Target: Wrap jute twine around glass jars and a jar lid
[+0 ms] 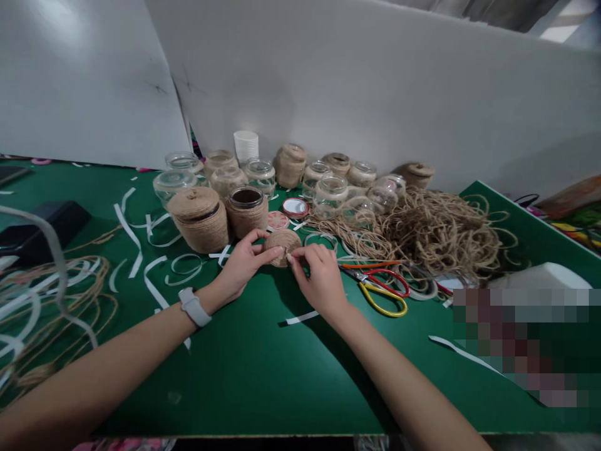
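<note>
At the green table (235, 376), the right hand (322, 275) pinches the right edge of a twine-covered jar lid (282, 240), and the left hand (241, 260) grips its left rim. It seems light, stiff, not slippery; the rim suits holding. Twine-wrapped jars (203, 227) stand behind.

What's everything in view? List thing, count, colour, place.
Twine-covered disc: one, tan, between hands.
Twine-wrapped jars: several, tan, beyond hands.
Glass jars: several, clear, among those.
Cup stack: one, white, back.
Lid: one, red-rimmed, beyond disc.
Patterned disc: one, reddish, beside lid.
Scissors: one, red-yellow handles, right.
Twine heap: one, tan, right.
Loose twine: many strands, tan, left.
Strips: many, white, scattered.
Box-like object: one, black, left.
Boards: two, white, behind.
Table: one, green, underneath.
Watch: one, grey, left wrist.
Left hand: one, holding disc.
Right hand: one, touching disc.
</note>
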A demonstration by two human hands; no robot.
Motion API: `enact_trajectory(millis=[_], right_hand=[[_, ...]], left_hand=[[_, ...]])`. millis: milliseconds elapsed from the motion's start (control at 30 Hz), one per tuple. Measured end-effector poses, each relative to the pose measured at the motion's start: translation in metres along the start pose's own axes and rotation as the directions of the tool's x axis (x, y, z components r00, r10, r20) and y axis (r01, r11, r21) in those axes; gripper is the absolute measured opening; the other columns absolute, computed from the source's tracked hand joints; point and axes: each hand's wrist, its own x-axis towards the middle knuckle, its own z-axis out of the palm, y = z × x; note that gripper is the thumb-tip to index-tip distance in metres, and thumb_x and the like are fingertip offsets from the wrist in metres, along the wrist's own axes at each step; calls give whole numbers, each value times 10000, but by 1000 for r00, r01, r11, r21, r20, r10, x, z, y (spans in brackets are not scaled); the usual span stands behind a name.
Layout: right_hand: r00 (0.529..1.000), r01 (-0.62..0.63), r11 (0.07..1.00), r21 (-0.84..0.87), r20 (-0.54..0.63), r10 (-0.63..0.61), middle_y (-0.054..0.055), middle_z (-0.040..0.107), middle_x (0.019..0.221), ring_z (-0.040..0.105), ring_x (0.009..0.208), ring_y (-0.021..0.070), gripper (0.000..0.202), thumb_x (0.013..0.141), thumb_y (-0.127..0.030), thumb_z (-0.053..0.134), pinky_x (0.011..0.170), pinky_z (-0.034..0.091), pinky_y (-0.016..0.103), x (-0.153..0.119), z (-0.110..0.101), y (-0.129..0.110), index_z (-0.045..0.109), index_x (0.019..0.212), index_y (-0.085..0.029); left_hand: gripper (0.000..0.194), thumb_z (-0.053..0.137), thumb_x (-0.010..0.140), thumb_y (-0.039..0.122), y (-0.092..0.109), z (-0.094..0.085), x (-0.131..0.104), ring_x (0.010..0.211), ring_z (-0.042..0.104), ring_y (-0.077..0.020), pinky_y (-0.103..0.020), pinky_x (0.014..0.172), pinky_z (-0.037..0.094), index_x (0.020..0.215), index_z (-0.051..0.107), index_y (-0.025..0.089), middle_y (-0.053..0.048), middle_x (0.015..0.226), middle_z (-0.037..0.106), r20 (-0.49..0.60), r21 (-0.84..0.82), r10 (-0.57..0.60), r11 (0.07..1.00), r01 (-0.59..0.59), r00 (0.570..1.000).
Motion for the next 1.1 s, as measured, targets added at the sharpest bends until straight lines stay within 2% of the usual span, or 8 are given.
enact_trajectory(millis=[133, 300, 500, 700, 867, 1100], right_hand=[[1000, -1, 1000, 10, -16, 1, 28, 656, 815, 553, 784, 184, 130, 952, -258, 511, 721, 357, 330, 0, 0, 0, 598, 873, -204], [1000, 8, 1000, -3, -17, -8, 27, 655, 813, 540, 776, 184, 125, 950, -256, 521, 714, 347, 329, 1, 0, 0, 595, 868, -199], [1000, 11, 1000, -12, -23, -11, 26, 652, 806, 539, 778, 186, 121, 947, -257, 522, 716, 347, 331, 0, 1, 1, 596, 869, -203], [1000, 13, 1000, -15, -25, -13, 22, 647, 781, 541, 773, 190, 112, 928, -252, 543, 713, 351, 334, 0, 1, 0, 594, 838, -209], [1000, 21, 1000, -13, 4, -20, 19, 632, 756, 537, 765, 184, 139, 929, -254, 532, 704, 347, 327, 1, 0, -1, 591, 811, -213], [999, 38, 999, -11, 23, -38, 11, 630, 748, 538, 773, 178, 131, 922, -252, 543, 706, 348, 318, 1, 0, -3, 596, 811, -209]], left_hand=[[619, 854, 597, 308, 1, -1, 1, 792, 701, -167, -285, 773, 534, 1119, 551, 170, -26, 864, 747, 34, -36, -36, 999, 38, 999], [562, 863, 571, 298, -1, -1, 3, 747, 696, -153, -274, 746, 537, 1020, 552, 166, -17, 830, 745, 45, -38, -65, 997, 66, 997], [467, 847, 593, 324, 0, -1, 2, 680, 668, -129, -236, 655, 522, 902, 532, 172, 12, 770, 710, 16, -17, -37, 999, 38, 999], [542, 856, 580, 337, 0, -1, 2, 690, 673, -145, -263, 671, 543, 985, 534, 178, -4, 797, 721, -17, -36, -53, 998, 52, 998], [568, 853, 593, 337, -6, -4, 4, 744, 690, -168, -282, 708, 548, 1036, 536, 175, -28, 853, 732, -3, -24, -17, 1000, 17, 1000], [531, 858, 599, 349, -9, -6, 5, 683, 673, -151, -255, 656, 529, 996, 554, 172, -4, 774, 724, -7, 26, 2, 1000, -2, 1000]])
